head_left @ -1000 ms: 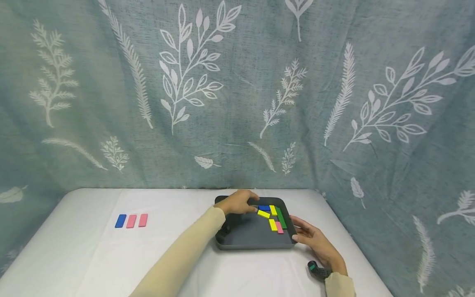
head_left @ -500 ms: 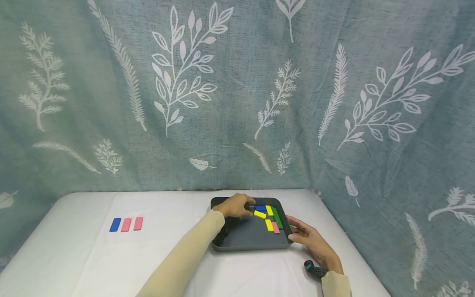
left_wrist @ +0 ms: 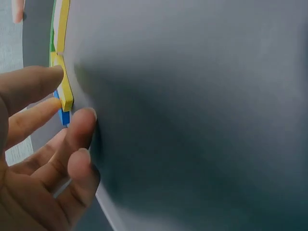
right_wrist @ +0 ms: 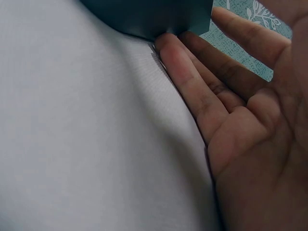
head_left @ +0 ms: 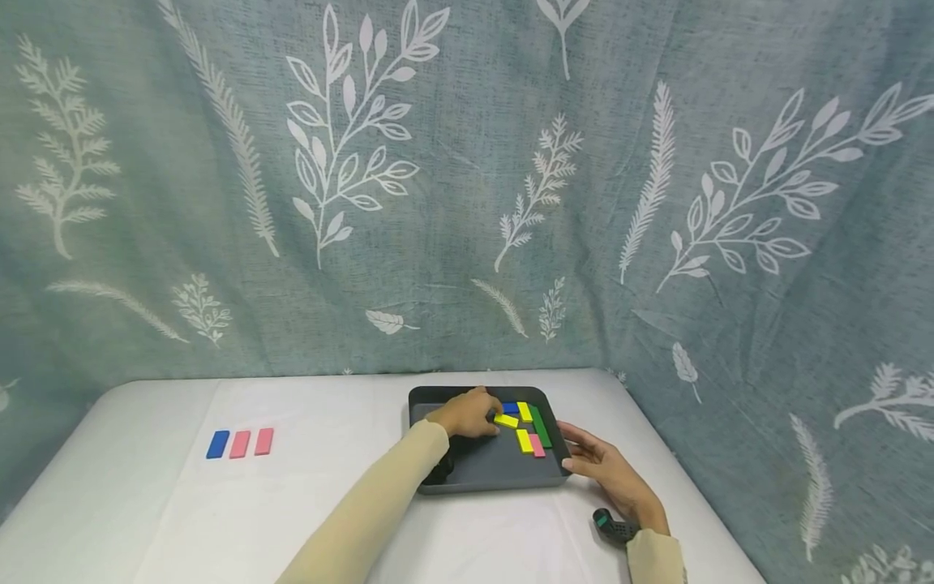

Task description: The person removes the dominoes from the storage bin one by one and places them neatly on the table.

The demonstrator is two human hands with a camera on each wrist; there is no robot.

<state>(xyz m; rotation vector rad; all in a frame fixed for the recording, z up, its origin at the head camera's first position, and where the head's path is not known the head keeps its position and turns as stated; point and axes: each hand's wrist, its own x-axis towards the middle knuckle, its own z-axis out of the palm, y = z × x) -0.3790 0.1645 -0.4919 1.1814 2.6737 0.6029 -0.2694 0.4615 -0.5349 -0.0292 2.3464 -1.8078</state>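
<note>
In the head view, a dark grey tray [head_left: 485, 472] lies on the white table. My left hand [head_left: 470, 414] reaches into it, its fingertips at the left end of a slanted yellow block [head_left: 507, 421]. Seen from the left wrist, two fingertips touch or nearly touch that yellow block [left_wrist: 66, 91]; the other fingers are bent and hold nothing. Around it lie a blue block [head_left: 510, 408], a second yellow block [head_left: 524, 411], a long green block [head_left: 541, 427], a third yellow block [head_left: 524, 441] and a pink block [head_left: 537, 446]. My right hand [head_left: 609, 470] rests extended fingers against the tray's right side.
To the left on the table [head_left: 321, 462] a blue block [head_left: 217, 444] and two pink blocks, one [head_left: 240, 444] beside the other [head_left: 264, 441], lie in a row. A patterned grey-green curtain [head_left: 452, 203] hangs behind and to the right.
My left hand has moved a little right and lower, its fingertips closer around the slanted yellow block. My right hand stays at the tray's side. The head view has shifted slightly.
</note>
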